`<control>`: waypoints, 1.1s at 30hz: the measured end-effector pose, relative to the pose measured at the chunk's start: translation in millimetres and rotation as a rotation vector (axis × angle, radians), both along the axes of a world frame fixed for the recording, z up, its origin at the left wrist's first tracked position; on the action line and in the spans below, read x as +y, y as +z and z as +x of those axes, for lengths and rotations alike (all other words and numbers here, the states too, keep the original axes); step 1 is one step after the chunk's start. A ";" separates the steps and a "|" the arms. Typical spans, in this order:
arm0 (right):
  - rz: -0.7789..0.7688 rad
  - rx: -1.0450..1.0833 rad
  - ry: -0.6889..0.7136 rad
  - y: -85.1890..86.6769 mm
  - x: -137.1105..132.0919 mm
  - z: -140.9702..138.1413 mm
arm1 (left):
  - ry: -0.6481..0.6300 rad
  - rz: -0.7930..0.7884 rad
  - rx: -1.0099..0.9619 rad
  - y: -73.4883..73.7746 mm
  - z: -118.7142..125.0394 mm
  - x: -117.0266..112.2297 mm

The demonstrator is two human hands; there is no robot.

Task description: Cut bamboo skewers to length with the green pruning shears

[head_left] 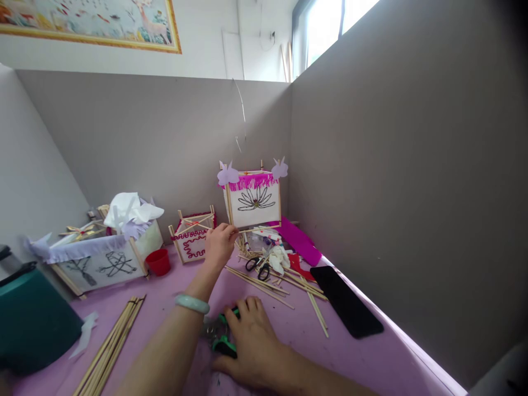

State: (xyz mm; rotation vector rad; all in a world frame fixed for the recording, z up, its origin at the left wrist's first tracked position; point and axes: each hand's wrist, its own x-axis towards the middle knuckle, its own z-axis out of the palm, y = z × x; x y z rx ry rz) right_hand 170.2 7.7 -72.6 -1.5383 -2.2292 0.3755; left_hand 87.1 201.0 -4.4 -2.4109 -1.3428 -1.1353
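My left hand (pixel 220 242), below a light green bangle (pixel 192 303), pinches the left end of a thin wooden stick (pixel 259 228). The stick runs right along the bottom of a white paper lantern (pixel 258 208) with a black flower drawing and pink fringe. I cannot tell whether it is part of the lantern's frame. On the table, my right hand (pixel 258 344) rests around the green-and-black handles of cutting pliers (pixel 225 346), partly covering them. A smaller lantern with red trim (pixel 193 246) stands just left of my left hand.
Black scissors (pixel 263 271), loose sticks (pixel 264 286) and paper scraps lie ahead; a black phone (pixel 346 301) is at right. Leftward are a red cup (pixel 158 262), a wide lantern (pixel 101 268), a stick bundle (pixel 111 346) and a teal container (pixel 37 319). Grey partitions surround the table.
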 end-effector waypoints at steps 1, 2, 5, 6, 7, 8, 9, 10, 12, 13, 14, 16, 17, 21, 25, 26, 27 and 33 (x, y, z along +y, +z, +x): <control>0.002 0.004 0.000 -0.2 0.4 0.1 | 0.018 0.037 -0.012 -2.2 0.0 -0.4; 0.002 0.006 0.000 -0.3 0.8 0.1 | 0.038 0.063 -0.028 -4.0 0.2 -1.1; -0.006 0.012 -0.004 0.1 1.5 0.0 | 0.055 0.072 -0.082 -7.8 1.7 -1.8; -0.010 0.015 -0.006 0.3 1.6 0.0 | 0.046 0.063 -0.097 -8.5 2.3 -0.9; -0.012 0.018 -0.009 0.5 1.6 -0.1 | 0.031 0.051 -0.109 -9.2 2.7 0.5; -0.015 0.020 -0.011 0.5 1.6 -0.2 | 0.013 0.039 -0.122 -9.7 2.9 2.5; -0.017 0.021 -0.013 0.4 1.6 -0.3 | -0.001 0.030 -0.137 -10.2 2.8 4.7; -0.018 0.022 -0.014 0.3 1.6 -0.4 | -0.010 0.027 -0.155 -10.7 2.5 7.0; -0.021 0.020 -0.013 0.4 1.6 -0.7 | -0.015 0.032 -0.189 -11.8 1.3 11.0; -0.023 0.018 -0.011 0.6 1.4 -0.9 | -0.015 0.038 -0.200 -12.3 0.6 12.5; -0.023 0.017 -0.008 1.1 1.3 -1.0 | -0.016 0.045 -0.208 -12.8 0.0 13.5; -0.023 0.015 -0.005 2.1 0.9 -1.1 | -0.021 0.051 -0.217 -13.5 -1.2 14.3; -0.025 0.014 -0.005 2.5 0.7 -1.0 | -0.023 0.052 -0.220 -13.7 -1.7 14.2; -0.034 0.013 -0.009 1.3 0.7 -0.4 | -0.045 0.057 -0.207 -12.6 -5.7 10.9; -0.017 0.009 -0.009 -3.5 2.3 -0.3 | -0.050 0.028 -0.111 -7.7 -17.8 4.0; -0.012 0.011 -0.010 -4.6 2.7 -0.4 | -0.038 0.017 -0.080 -6.3 -22.6 2.1; -0.006 0.014 -0.011 -5.4 2.9 -0.3 | -0.025 0.005 -0.054 -5.1 -28.3 0.3; 0.032 0.010 -0.016 -5.7 2.9 0.4 | -0.052 -0.021 -0.060 -6.2 -75.1 -8.8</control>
